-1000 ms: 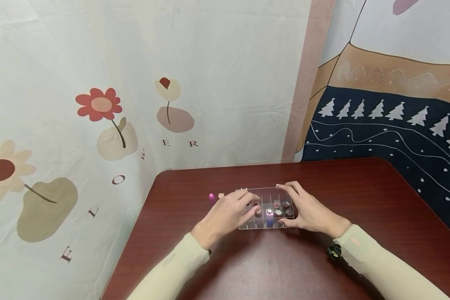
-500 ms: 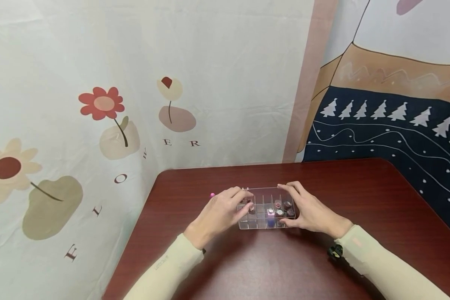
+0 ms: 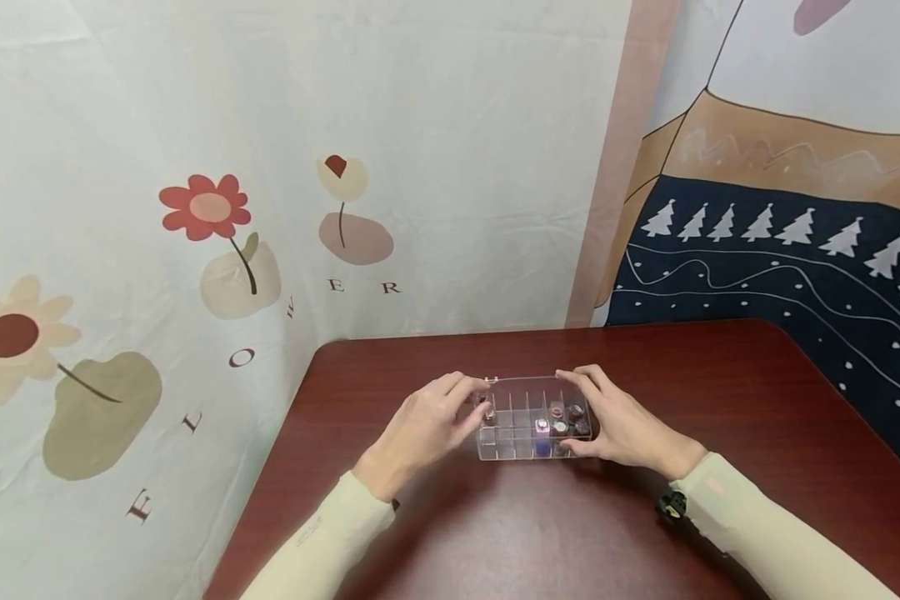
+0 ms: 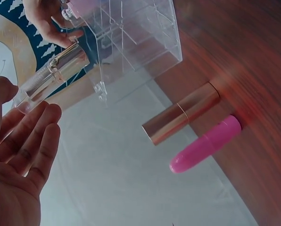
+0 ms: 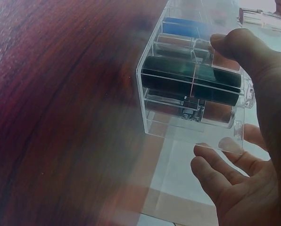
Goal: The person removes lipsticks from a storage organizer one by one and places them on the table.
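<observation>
A clear acrylic lipstick organizer [image 3: 504, 447] with a grid of compartments stands on the table. My left hand [image 3: 418, 423] pinches a lipstick [image 4: 55, 77] with a gold middle and a clear end between thumb and fingers, just above the organizer's left end. In the left wrist view the lipstick is tilted beside the organizer's upper edge. My right hand [image 3: 630, 423] grips the organizer's right end, thumb at the front and fingers at the back. Several tubes sit in the right compartments, among them a purple-blue one [image 3: 542, 442] and a dark one [image 5: 192, 80].
Left of the organizer stand a rose-gold lipstick tube [image 4: 183, 113] and a magenta lipstick tube [image 4: 207, 143], hidden behind my left hand in the head view. The reddish-brown table [image 3: 495, 533] reaches back to a printed cloth wall [image 3: 457, 167].
My left hand has lifted the lipstick from the organizer's middle and carried it left toward the left end compartments. My right hand keeps its grip on the organizer.
</observation>
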Action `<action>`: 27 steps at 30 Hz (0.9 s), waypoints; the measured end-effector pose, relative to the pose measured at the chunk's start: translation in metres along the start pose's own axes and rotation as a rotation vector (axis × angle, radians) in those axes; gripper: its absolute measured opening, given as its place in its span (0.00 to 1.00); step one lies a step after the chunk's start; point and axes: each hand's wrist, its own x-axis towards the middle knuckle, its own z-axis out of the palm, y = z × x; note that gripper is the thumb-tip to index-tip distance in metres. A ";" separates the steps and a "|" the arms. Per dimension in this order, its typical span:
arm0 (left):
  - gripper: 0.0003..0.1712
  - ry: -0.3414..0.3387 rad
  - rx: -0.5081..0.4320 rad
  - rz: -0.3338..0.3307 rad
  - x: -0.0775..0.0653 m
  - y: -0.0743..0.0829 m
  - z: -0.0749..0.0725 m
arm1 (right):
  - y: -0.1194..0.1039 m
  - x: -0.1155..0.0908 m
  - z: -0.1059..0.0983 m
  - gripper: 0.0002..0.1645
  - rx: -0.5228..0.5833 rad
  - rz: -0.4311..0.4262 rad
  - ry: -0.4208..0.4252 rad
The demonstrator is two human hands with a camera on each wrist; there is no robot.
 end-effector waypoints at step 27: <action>0.11 0.005 0.015 -0.103 -0.037 -0.033 -0.022 | 0.001 0.000 0.002 0.66 -0.011 0.003 0.002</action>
